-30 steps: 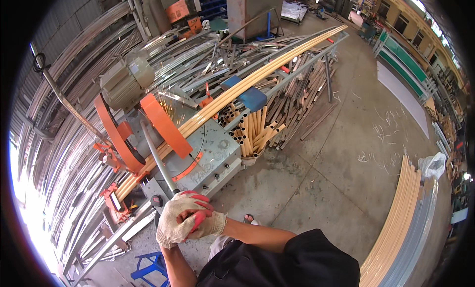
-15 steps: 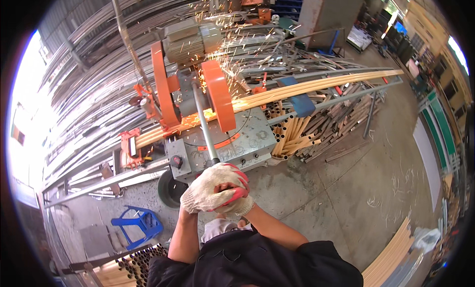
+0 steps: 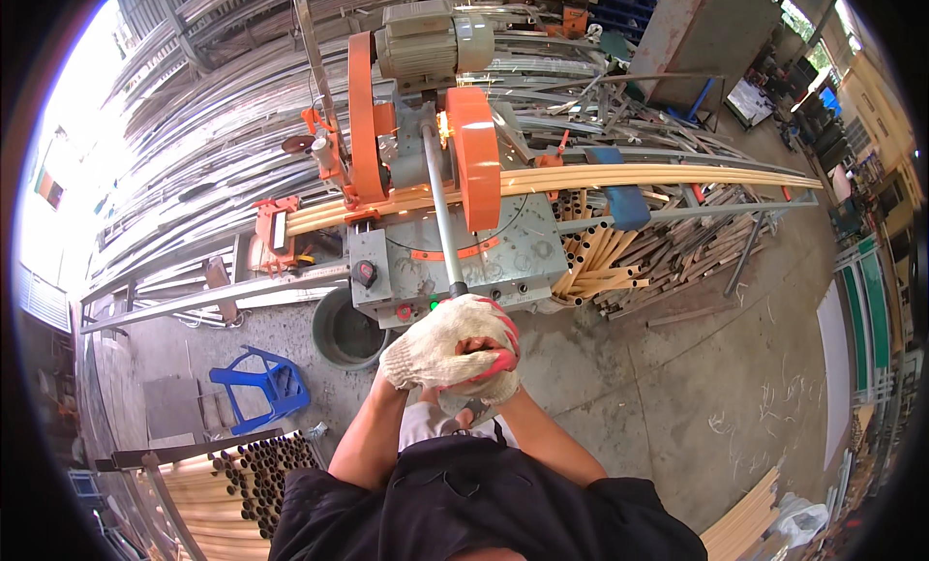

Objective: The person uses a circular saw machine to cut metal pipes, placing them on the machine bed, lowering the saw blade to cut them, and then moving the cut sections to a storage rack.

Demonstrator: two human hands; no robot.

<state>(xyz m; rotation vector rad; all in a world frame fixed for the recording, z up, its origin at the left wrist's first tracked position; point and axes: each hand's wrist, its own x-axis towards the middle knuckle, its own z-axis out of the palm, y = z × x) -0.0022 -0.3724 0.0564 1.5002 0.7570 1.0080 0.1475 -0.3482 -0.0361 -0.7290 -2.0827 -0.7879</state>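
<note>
Both of my hands wear white knit gloves with red palms and are clasped together on the end of the long grey lever handle [image 3: 440,212] of a cut-off saw. My left hand [image 3: 435,348] lies on top; my right hand [image 3: 494,372] wraps underneath. The saw has an orange blade guard [image 3: 476,154], an orange belt cover [image 3: 360,116] and a grey motor [image 3: 431,38]. The blade is down on a bundle of long pale tubes [image 3: 658,179] lying across the grey saw table [image 3: 513,256]. Sparks glow at the cut [image 3: 445,127].
A dark bucket [image 3: 344,329] stands under the table's left side, a blue plastic stool [image 3: 256,387] further left. Cut tube pieces [image 3: 619,256] pile right of the saw. Racks of metal tubing [image 3: 194,145] line the left. More pipes [image 3: 261,464] lie at lower left.
My view has swung so the saw now sits straight ahead. The handle has come down toward me and the blade has dropped onto the tubes, with sparks flying.
</note>
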